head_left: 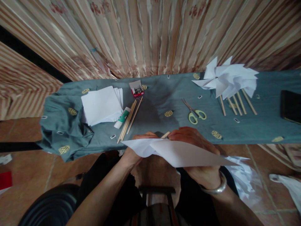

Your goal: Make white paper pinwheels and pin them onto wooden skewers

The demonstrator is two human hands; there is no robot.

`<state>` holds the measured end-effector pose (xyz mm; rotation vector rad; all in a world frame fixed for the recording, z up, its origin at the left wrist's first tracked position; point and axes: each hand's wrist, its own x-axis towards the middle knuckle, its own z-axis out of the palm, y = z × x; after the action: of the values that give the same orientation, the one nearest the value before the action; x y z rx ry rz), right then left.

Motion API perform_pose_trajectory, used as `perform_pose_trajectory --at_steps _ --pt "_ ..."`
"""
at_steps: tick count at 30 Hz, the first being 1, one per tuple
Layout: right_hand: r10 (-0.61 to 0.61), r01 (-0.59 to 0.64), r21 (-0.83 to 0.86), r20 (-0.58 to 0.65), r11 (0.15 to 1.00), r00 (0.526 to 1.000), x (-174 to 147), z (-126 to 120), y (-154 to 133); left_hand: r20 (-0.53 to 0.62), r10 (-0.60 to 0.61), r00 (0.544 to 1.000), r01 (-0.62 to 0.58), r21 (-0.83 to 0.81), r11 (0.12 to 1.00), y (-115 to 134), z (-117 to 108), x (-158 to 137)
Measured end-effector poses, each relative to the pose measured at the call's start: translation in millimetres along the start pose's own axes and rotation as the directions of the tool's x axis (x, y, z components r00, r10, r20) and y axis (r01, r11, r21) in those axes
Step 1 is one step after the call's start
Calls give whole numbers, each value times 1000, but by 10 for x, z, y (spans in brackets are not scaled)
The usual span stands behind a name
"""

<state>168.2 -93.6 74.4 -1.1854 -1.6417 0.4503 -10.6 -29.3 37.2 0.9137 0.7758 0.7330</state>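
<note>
A white paper pinwheel, seen almost edge-on, is held between both hands at the table's near edge. My left hand is closed behind its left side, the fingertips mostly covered by the paper. On the right, my right hand is closed round the other part, fingers bent over the top, with a bracelet at the wrist. A short end of a pale wooden stick shows between the hands. The paper hides where stick and pinwheel meet.
On the green cloth lie a paper stack, a glue stick, several wooden sticks, a red box of pins and scissors. Finished pinwheels lie at the back right, near a dark device. A bag of paper scraps is below.
</note>
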Motion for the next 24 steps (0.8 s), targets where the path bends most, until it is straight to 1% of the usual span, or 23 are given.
perform_pose_trajectory --at_steps 3,8,10,12,13,15,18,19,21,24 --pt "-3 3 -2 20 1000 1000 0 -17 10 -8 -3 1000 3 -4 1000 4 9 7" --pt "-5 4 21 34 1000 999 3 -24 -1 -36 -18 999 19 35 999 11 -2 11" --pt "59 -60 71 8 996 998 20 -6 -13 -36 -12 999 14 41 999 5 -7 7" --pt "186 -183 118 -12 976 982 51 17 -15 -63 -28 998 30 19 999 -12 0 7" --pt "260 -255 127 -20 958 965 68 28 -6 -92 -48 995 48 -6 999 -26 7 11" --pt "407 -402 127 -19 907 913 100 49 45 -166 -105 981 94 -74 993 -70 23 26" --pt "593 -585 207 27 784 805 120 92 198 -205 -202 958 168 -174 970 -168 36 55" --pt "636 -626 267 59 733 769 119 114 261 -200 -240 950 199 -204 959 -202 38 63" --pt "692 -675 378 112 634 713 117 171 381 -192 -300 934 249 -250 936 -263 45 72" --pt "758 -724 471 160 504 632 121 278 511 -209 -345 915 278 -294 915 -319 71 69"
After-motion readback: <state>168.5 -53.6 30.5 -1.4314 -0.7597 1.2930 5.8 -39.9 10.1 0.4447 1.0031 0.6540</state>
